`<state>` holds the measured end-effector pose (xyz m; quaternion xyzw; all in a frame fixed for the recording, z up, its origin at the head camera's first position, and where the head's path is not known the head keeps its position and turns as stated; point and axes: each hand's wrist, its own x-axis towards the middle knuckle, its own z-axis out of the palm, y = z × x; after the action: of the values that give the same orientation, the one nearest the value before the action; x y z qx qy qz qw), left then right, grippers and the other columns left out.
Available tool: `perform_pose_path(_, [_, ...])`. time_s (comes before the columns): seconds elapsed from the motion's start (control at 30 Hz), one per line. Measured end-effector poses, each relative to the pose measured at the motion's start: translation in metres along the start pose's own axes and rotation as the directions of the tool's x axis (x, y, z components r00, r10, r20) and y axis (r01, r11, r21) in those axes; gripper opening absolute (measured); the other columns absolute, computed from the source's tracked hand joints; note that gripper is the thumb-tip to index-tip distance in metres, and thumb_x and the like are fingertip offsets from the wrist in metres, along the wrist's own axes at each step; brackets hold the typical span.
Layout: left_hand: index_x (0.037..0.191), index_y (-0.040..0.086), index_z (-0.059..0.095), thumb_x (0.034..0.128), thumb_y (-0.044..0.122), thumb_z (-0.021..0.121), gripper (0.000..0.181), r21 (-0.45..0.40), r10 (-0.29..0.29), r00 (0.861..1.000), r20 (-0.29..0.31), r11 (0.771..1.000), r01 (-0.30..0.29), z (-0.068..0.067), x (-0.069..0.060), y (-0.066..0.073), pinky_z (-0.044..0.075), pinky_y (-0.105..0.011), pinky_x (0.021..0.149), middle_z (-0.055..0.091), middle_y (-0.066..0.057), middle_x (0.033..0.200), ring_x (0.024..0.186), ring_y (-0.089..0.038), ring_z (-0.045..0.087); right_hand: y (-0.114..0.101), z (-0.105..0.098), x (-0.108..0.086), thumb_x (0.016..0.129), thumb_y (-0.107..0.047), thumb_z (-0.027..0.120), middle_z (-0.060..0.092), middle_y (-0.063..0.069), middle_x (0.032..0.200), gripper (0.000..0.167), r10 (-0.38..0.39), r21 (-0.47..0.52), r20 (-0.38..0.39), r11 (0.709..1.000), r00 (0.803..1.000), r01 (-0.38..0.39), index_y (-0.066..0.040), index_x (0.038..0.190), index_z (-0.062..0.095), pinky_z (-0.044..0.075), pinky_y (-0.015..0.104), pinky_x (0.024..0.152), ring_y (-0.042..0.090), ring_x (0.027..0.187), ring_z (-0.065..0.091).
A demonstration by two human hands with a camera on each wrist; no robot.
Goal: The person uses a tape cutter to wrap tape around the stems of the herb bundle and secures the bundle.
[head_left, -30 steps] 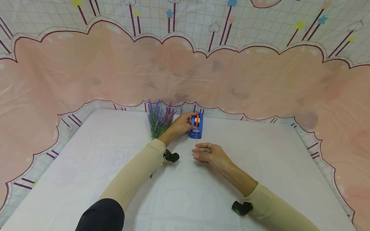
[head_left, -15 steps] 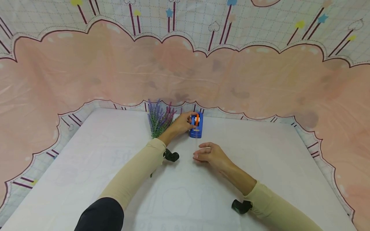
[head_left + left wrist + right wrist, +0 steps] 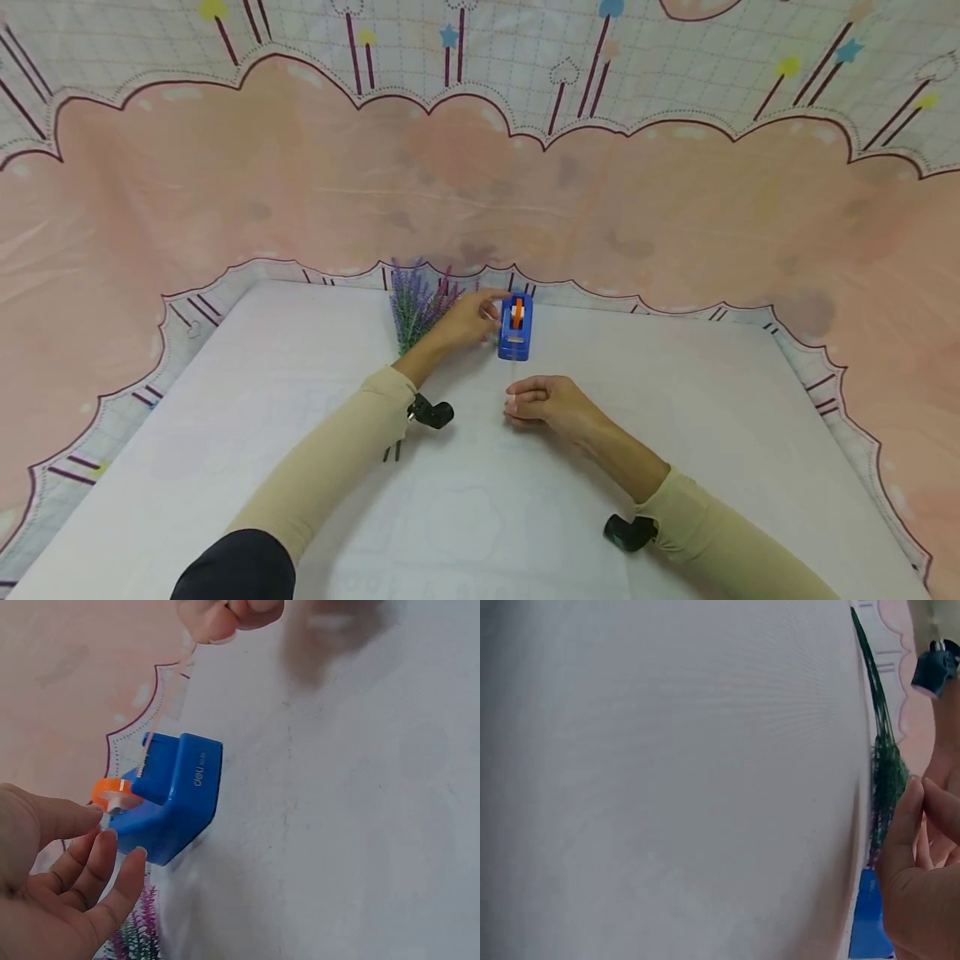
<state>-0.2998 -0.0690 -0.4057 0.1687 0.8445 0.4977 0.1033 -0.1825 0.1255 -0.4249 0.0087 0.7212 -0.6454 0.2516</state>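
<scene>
A blue tape dispenser [image 3: 516, 343] with an orange spool [image 3: 112, 791] stands near the far edge of the white table. My left hand [image 3: 467, 321] is at its left side, fingers loosely spread. In the left wrist view the thumb and fingertips are close beside the spool; whether they touch it is unclear. A thin clear strip of tape [image 3: 166, 701] runs from the dispenser's toothed cutter to my right hand [image 3: 553, 404]. The right thumb and forefinger pinch its free end, nearer me than the dispenser.
Artificial lavender stems [image 3: 411, 308] lie left of the dispenser, partly under my left forearm. Each wrist carries a black camera [image 3: 630, 533]. Behind the white table [image 3: 675, 417] hangs a peach-coloured patterned cloth [image 3: 337, 183].
My left hand has drawn slightly left, away from the dispenser, and its fingers have loosened. The right fingers have closed together on the tape end. The view has shifted a little.
</scene>
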Motion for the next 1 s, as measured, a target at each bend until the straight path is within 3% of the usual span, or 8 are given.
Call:
perform_pose_path(0.23, [0.147, 0.009, 0.054, 0.0987, 0.002, 0.061, 0.049, -0.01, 0.051, 0.998, -0.02, 0.999, -0.051, -0.015, -0.021, 0.009, 0.059, -0.034, 0.073, 0.062, -0.014, 0.108, 0.096, -0.025, 0.061, -0.001, -0.004, -0.001, 0.092, -0.005, 0.074, 0.074, 0.008, 0.098, 0.037, 0.004, -0.032, 0.011, 0.999, 1.0, -0.003, 0.005, 0.126, 0.063, 0.059, 0.033, 0.086, 0.021, 0.094, 0.074])
perform_pose_path(0.43, [0.146, 0.014, 0.056, 0.0993, 0.007, 0.064, 0.048, -0.017, 0.056, 0.998, -0.028, 0.998, -0.057, -0.025, -0.035, 0.01, 0.059, -0.033, 0.075, 0.061, -0.01, 0.106, 0.099, -0.032, 0.062, -0.003, -0.004, -0.001, 0.092, -0.005, 0.074, 0.075, 0.008, 0.099, 0.035, 0.026, -0.04, -0.001, 0.999, 1.0, -0.026, 0.004, 0.125, 0.064, 0.059, 0.032, 0.085, 0.022, 0.093, 0.074])
perform_pose_path(0.63, [0.146, 0.013, 0.056, 0.0986, 0.006, 0.064, 0.048, -0.002, 0.074, 0.997, -0.024, 0.997, -0.074, -0.034, -0.048, 0.01, 0.058, -0.032, 0.073, 0.061, -0.011, 0.104, 0.096, -0.034, 0.062, -0.004, -0.004, 0.0, 0.092, -0.003, 0.073, 0.075, 0.008, 0.096, 0.034, 0.034, -0.036, -0.004, 0.999, 0.999, -0.034, 0.005, 0.124, 0.064, 0.06, 0.032, 0.083, 0.022, 0.09, 0.074])
perform_pose_path(0.8, [0.146, 0.015, 0.055, 0.0991, 0.006, 0.063, 0.049, 0.001, 0.068, 0.997, -0.02, 0.998, -0.068, -0.044, -0.061, 0.008, 0.057, -0.032, 0.073, 0.062, -0.011, 0.106, 0.092, -0.027, 0.06, -0.004, -0.005, 0.001, 0.092, -0.004, 0.073, 0.076, 0.008, 0.096, 0.034, 0.043, -0.047, 0.006, 0.998, 0.999, -0.043, 0.004, 0.124, 0.064, 0.06, 0.032, 0.082, 0.022, 0.09, 0.075])
perform_pose_path(1.0, [0.147, 0.009, 0.052, 0.0988, 0.001, 0.061, 0.05, 0.001, 0.073, 0.997, -0.015, 0.997, -0.073, -0.057, -0.074, -0.001, 0.052, -0.029, 0.068, 0.061, -0.013, 0.105, 0.081, -0.022, 0.055, -0.005, -0.007, -0.001, 0.093, -0.004, 0.072, 0.075, 0.008, 0.094, 0.033, 0.035, -0.051, 0.037, 0.998, 0.999, -0.033, 0.005, 0.124, 0.063, 0.06, 0.031, 0.08, 0.022, 0.089, 0.074])
